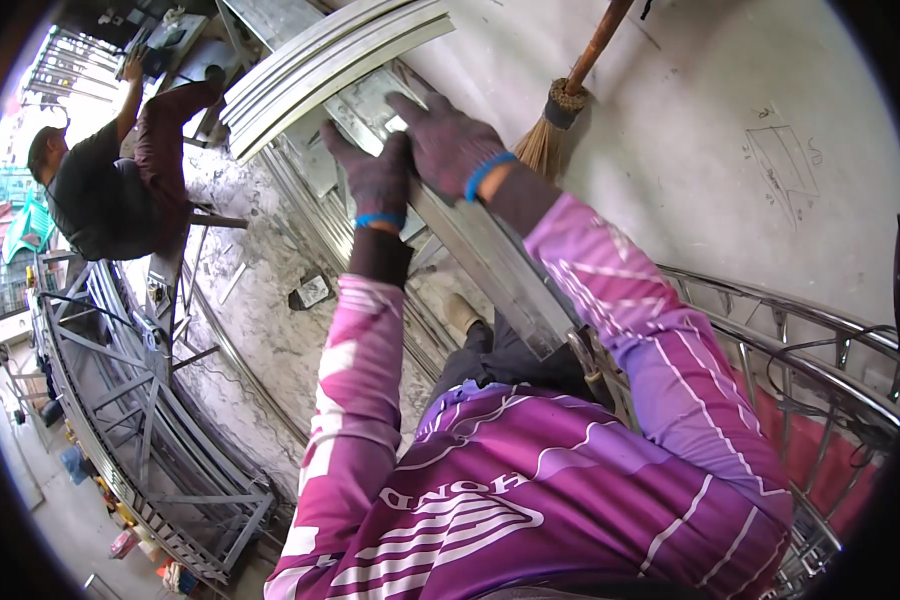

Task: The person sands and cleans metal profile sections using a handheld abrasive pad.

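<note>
My left hand (375,178), in a dark glove with a blue cuff, is over the upper end of a long grey metal beam (490,270). Its index finger and thumb stand apart. Close beside it, my right hand (455,145) wears a matching glove, with fingers stretched forward over a flat metal surface (365,100). Nothing shows gripped in either hand, though their undersides are hidden. Just beyond the fingers lies a stack of pale metal profiles (335,65). The beam runs back from my hands toward my lap.
A broom (550,130) leans by the pale wall at right. Another person (110,190) sits at left beside a metal truss frame (140,400). Long metal strips (320,215) lie along the stained floor. A shiny metal rack (770,300) stands at my right.
</note>
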{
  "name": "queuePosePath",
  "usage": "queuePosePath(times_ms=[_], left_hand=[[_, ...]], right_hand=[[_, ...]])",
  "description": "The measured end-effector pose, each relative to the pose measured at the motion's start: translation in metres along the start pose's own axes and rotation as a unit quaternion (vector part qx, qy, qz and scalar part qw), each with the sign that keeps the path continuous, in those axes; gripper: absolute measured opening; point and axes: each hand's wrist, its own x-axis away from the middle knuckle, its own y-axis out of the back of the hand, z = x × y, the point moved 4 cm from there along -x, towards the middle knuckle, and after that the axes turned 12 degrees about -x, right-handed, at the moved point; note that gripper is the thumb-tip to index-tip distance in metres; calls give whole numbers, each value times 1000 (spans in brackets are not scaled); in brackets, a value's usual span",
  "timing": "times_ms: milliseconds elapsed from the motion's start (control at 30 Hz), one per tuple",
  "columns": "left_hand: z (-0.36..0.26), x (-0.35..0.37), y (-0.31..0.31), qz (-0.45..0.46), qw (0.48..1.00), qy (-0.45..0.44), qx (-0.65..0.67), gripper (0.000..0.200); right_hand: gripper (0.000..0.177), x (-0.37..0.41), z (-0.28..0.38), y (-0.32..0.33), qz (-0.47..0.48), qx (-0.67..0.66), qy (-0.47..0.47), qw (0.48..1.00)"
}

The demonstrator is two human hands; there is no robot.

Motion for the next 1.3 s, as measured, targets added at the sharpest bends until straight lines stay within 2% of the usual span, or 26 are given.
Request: queuePosePath(times_ms=[33,67,133,167,200,233,267,333,400,433,500,633,700,767,833,867,967,1067,1133,1200,1267,1300], left_hand=[[8,-19,-3,27,999,-23,-5,114],[-6,-19,4,34,996,68,50,113],[-1,-25,-5,43,986,59,152,114],[3,-20,-6,45,986,59,152,114],[7,-10,-5,14,998,27,57,115],[5,5,-4,-16,999,-4,-36,115],[-14,34,5,33,999,29,-11,117],[-8,83,-2,39,999,-24,-7,117],[-5,139,-11,44,998,-42,33,116],[-11,161,-8,60,997,-31,28,116],[-31,182,3,106,992,9,64,114],[-19,162,-3,103,992,7,68,115],[-9,124,-9,38,993,-88,74,117],[-10,84,-10,28,991,-78,101,114],[-18,44,0,27,999,-33,10,116],[-16,24,0,12,999,-43,2,118],[-18,-4,0,-1,999,-29,16,117],[-20,22,-1,-2,1000,0,-21,115],[-27,68,2,-38,993,-76,-81,107],[-24,116,-1,0,998,-40,-48,104],[-26,158,-1,17,997,-71,-4,101],[-25,172,-3,-6,993,-111,-31,100]], right_hand=[[64,-18,5,0,0,6,-8,1000],[63,-27,8,1,1,12,-16,1000],[61,-24,6,2,-4,-9,-2,1000],[60,-20,4,2,-6,-24,9,1000],[60,-10,-3,0,-5,-23,6,1000],[59,7,-9,0,-13,-29,22,999],[58,29,-15,-1,-20,-36,37,998],[58,83,-24,6,1,-47,18,999],[59,143,-29,15,-60,-37,101,992],[59,166,-27,16,-54,-35,101,993],[60,193,-30,17,-31,-18,8,999],[59,166,-25,15,-70,-13,56,996],[59,133,-24,12,-78,-15,92,993],[58,86,-24,7,-47,-37,82,995],[58,34,-31,-3,-45,-61,78,994],[58,13,-23,0,-20,-54,29,998],[50,-10,-13,4,-57,-57,52,995],[50,15,-19,6,-56,-72,36,995],[51,59,-31,2,-47,-90,49,994],[49,118,-31,10,-54,-85,55,993],[52,160,-34,12,-75,-59,105,990],[52,171,-32,13,-76,-55,104,990]])
